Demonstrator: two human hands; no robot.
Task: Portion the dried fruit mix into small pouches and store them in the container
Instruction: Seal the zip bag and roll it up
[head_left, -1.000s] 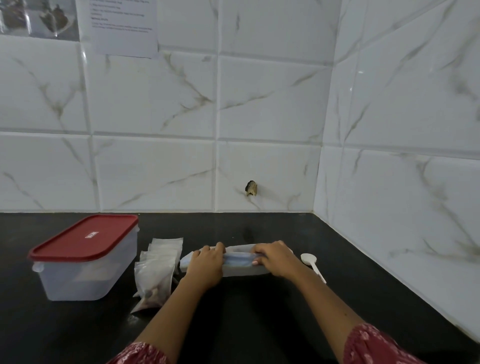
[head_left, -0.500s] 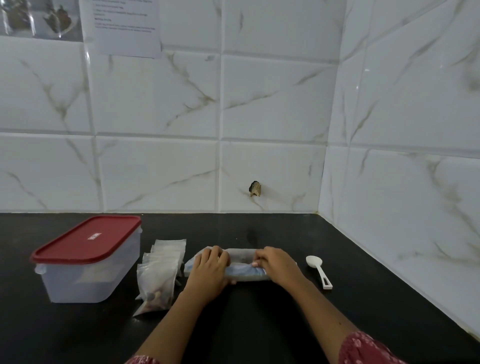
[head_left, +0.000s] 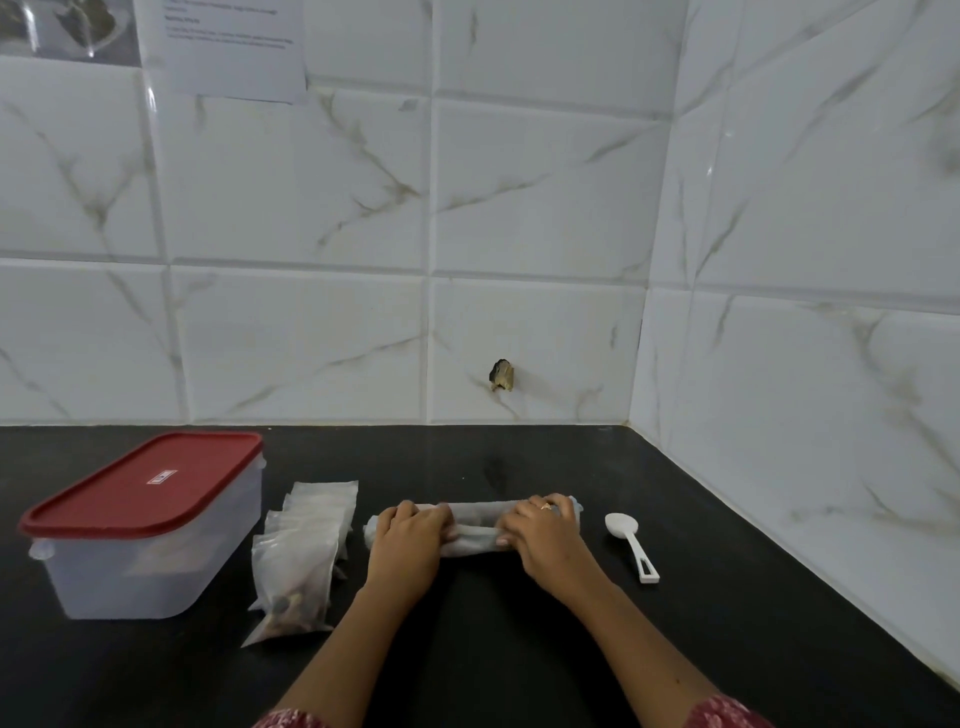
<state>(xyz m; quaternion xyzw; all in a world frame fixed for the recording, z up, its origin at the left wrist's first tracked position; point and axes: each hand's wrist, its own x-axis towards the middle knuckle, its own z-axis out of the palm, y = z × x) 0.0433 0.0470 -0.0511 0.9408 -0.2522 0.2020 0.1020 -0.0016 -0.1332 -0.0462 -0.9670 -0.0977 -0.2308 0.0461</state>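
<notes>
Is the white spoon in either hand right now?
No, the left hand and right hand grip the rolled bag; the spoon lies on the counter.

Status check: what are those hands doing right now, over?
Left hand, right hand grip rolled bag. Pouches beside lidded container. Spoon off right.

One container (head_left: 156, 571), spoon (head_left: 632, 544), bag (head_left: 475, 521) (pouches (head_left: 301, 564) uncountable)

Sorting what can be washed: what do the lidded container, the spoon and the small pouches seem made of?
Container: translucent frosted plastic, contents showing dimly; its lid, opaque red plastic, smooth. Spoon: likely white plastic, slot moulded in the handle. Pouches: thin clear plastic film, crinkled, fruit mix visible inside.
</notes>
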